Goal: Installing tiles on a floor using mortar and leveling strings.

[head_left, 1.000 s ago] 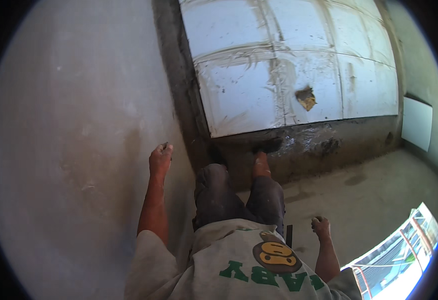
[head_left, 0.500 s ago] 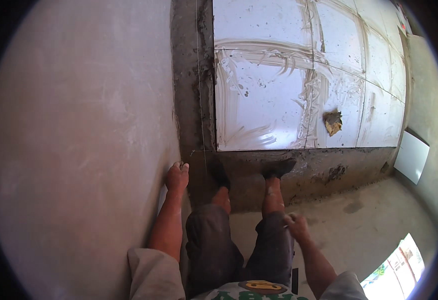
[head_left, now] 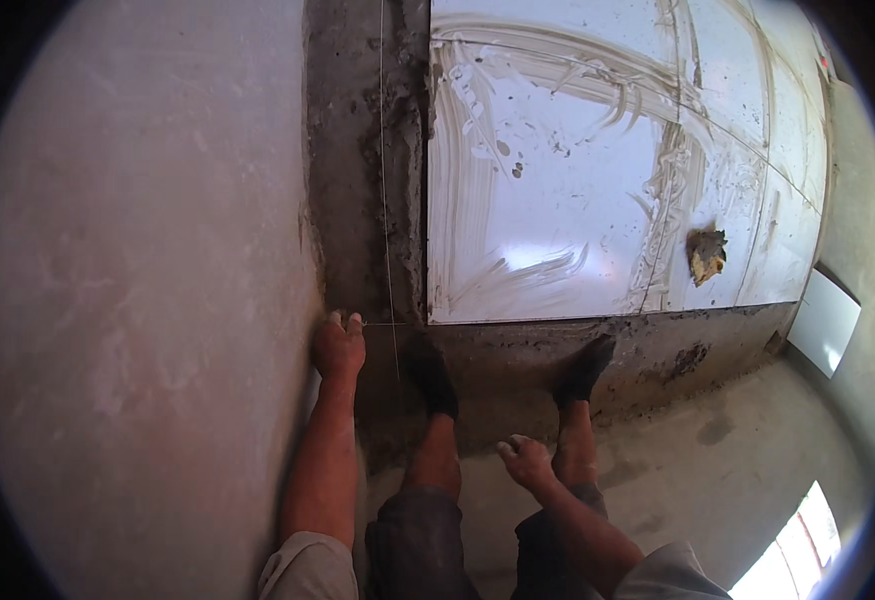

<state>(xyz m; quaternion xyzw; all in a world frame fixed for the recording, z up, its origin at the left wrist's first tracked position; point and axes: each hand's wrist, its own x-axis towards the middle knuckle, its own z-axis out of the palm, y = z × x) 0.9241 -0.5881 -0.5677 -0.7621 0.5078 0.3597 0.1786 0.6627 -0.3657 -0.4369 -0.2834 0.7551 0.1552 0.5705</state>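
Observation:
My left hand [head_left: 340, 347] is low beside the wall, its fingers closed at the left end of a thin cross string [head_left: 386, 324]. That string runs right toward the corner of the tiled surface. A second, long string [head_left: 385, 180] stretches away from me over the dark gap by the wall. In front of my legs, my right hand [head_left: 526, 463] hangs in the air with curled fingers; anything inside them is hidden. Large white tiles [head_left: 558, 190], smeared with grey-brown mortar, fill the area ahead.
A plain plastered wall [head_left: 148, 250] rises on the left. A torn brown scrap [head_left: 707, 256] lies on the tiles. My dark-shod feet [head_left: 585, 368] stand on the rough strip before the tile edge. At right, a loose white tile [head_left: 825, 320] leans by the far wall.
My left hand has moved forward to the cross string's end. My right hand has swung left from beside my knee to between my legs. My view has shifted closer to the tiles.

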